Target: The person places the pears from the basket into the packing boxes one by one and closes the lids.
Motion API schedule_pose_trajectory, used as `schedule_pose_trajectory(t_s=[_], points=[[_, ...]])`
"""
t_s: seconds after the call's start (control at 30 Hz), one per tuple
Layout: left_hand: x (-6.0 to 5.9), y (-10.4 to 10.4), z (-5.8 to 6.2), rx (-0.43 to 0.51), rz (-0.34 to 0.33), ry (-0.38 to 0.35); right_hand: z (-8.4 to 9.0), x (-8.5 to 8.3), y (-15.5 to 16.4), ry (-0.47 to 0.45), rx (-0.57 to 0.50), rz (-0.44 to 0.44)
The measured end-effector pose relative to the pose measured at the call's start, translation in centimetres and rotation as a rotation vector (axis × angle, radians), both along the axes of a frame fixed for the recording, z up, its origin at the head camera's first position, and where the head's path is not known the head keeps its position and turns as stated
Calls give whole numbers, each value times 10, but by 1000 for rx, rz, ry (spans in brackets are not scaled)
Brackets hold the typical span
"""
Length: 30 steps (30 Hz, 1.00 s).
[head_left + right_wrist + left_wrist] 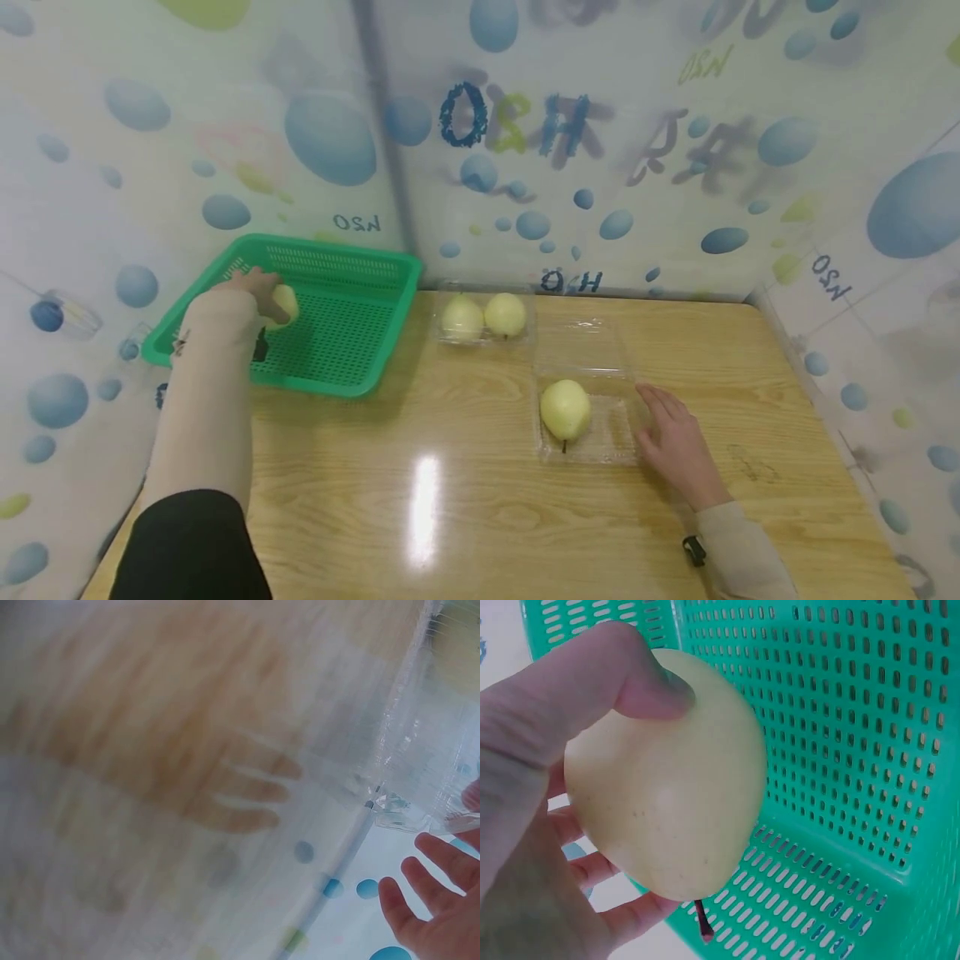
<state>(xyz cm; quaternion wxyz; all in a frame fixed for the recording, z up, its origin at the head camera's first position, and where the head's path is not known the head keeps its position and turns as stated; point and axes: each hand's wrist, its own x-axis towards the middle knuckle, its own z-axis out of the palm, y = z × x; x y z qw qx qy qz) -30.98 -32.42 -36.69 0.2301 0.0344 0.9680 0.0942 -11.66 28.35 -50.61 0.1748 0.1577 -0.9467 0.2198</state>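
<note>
The left hand reaches over the green basket at the table's far left corner, its thumb and curled fingers wrapped round a yellow pear. In the left wrist view the pear sits in the palm with its stem pointing down, held clear above the basket's perforated floor. The right hand lies near the table's right edge with fingers spread and relaxed, holding nothing, its fingertips touching or just beside the open clear clamshell box. One pear lies in that box's near half, beside an empty spot. A second clear box with two pears stands toward the far edge, between the basket and the open box.

To do this well, the grip should stay broad, with pressure shared across the palm rather than the thumb tip, since the skin likely bruises easily. The stem should be kept clear of the mesh holes.
</note>
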Motion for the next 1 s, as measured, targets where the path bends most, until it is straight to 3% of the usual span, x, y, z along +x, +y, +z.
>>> schedule_pose_trajectory(t_s=[0.3,0.53,0.7,1.0], points=[[6,10,13,33,-19,4,1,1,-1,-10,-5,-8],[3,12,12,168,90,-95,0,1,-1,-10,-12,-9],[-1,16,7,196,28,-77,0,1,-1,-15,-14,-8],[-8,39,6,187,-150,9,1,2,-2,-37,-11,-20]])
